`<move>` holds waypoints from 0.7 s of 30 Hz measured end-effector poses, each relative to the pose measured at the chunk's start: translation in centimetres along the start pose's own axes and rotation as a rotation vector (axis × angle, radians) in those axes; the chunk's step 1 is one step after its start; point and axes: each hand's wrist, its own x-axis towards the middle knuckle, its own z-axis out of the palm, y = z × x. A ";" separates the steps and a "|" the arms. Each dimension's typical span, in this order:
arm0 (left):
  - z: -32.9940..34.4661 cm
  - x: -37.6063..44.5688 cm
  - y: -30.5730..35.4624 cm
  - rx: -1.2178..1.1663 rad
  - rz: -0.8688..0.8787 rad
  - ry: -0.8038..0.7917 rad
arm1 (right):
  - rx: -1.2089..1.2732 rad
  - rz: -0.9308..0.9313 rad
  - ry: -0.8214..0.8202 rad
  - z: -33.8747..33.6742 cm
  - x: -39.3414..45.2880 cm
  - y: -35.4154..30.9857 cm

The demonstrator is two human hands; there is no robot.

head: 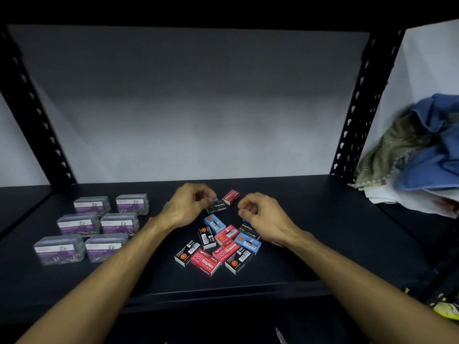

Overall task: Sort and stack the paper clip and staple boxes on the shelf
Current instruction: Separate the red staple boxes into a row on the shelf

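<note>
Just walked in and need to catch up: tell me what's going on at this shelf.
A person is sorting stationery on a dark shelf. Six clear paper clip boxes already sit in a neat two-by-three group on the left. In the middle, the small red, blue and black staple boxes lie in a loose, unsorted pile. The left hand reaches to a black staple box at the pile's far edge; whether it has a grip is unclear. The right hand hovers loosely curled, holding nothing.
</note>
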 end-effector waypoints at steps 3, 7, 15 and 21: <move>0.2 0.6 0.1 0.024 0.001 0.010 | -0.008 -0.005 -0.047 0.3 0.3 -0.2; 0.6 1.3 -0.1 0.082 0.002 0.015 | -0.041 -0.026 -0.125 0.5 0.7 -0.4; 1.4 1.6 0.4 0.135 0.023 -0.026 | -0.100 -0.049 -0.139 0.2 1.1 0.4; 1.6 1.5 2.1 0.147 0.116 -0.142 | -0.185 -0.096 -0.249 0.2 0.7 0.5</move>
